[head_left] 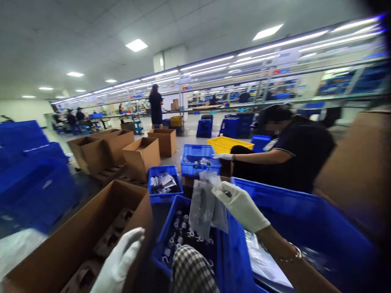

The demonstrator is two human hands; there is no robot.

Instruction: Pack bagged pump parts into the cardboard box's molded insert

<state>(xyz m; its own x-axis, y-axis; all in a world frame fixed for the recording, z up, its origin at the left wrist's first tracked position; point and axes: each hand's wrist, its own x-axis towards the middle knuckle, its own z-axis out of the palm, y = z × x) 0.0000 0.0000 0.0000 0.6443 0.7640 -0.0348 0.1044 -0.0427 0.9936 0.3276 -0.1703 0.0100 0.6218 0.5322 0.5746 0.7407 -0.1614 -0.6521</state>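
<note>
My right hand, in a white glove, pinches a clear plastic bag with a dark part inside and holds it above a blue bin of small grey cylindrical parts. My left hand, also gloved, hangs with fingers apart over the edge of a brown cardboard box at the lower left and holds nothing. A large blue crate sits under my right forearm, with plastic bags lying in it.
A seated co-worker in dark clothes reaches a gloved hand into a blue bin ahead. A yellow bin, another blue bin with bags and several open cardboard boxes stand on the floor. Stacked blue crates rise at left.
</note>
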